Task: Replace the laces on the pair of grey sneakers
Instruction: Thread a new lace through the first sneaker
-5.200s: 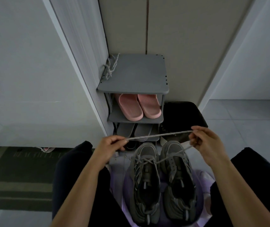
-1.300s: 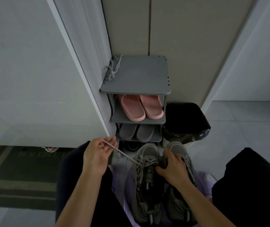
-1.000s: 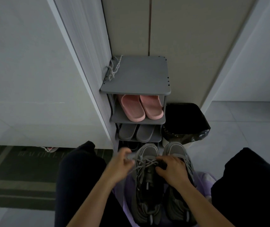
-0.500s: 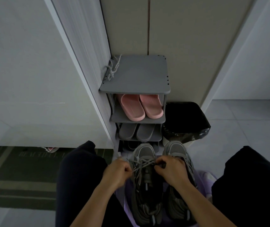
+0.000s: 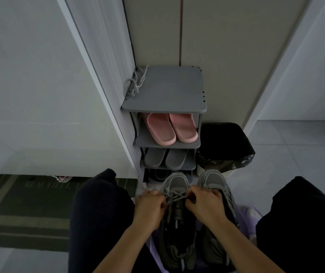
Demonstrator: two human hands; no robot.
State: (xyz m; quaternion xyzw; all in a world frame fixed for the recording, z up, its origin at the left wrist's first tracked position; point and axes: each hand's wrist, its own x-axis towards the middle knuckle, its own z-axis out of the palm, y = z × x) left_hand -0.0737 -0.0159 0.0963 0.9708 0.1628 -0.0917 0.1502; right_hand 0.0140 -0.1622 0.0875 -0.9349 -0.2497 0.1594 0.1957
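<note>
- Both hands have drawn in since the left one was pulling a length out to the side a second ago; they now sit close together over the front eyelets.
- Left hand point(image 5: 150, 206): fingers curled, pinching the left run of the grey woven lace point(image 5: 174, 195) right beside the crossing.
- That lace crosses over the tongue of the left of the two grey mesh sneakers point(image 5: 177, 237), which stand side by side between the knees, toes toward the grey plastic shoe rack point(image 5: 165, 95), on something pale purple point(image 5: 245, 212).
- Handling, as I judge it: the lace is light, limp and a little fuzzy, so it will slacken and twist if released. Best held near the tip for threading, then close to the eyelet for snugging. The shoe is soft and light and may shift, so it needs steadying at the eyelet row.
- Right hand point(image 5: 205, 206): also clenched, fingertips on the right run of the lace and resting against the shoe's upper.
- A second pale cord point(image 5: 138, 83) lies on the rack's top left corner, well apart.
</note>
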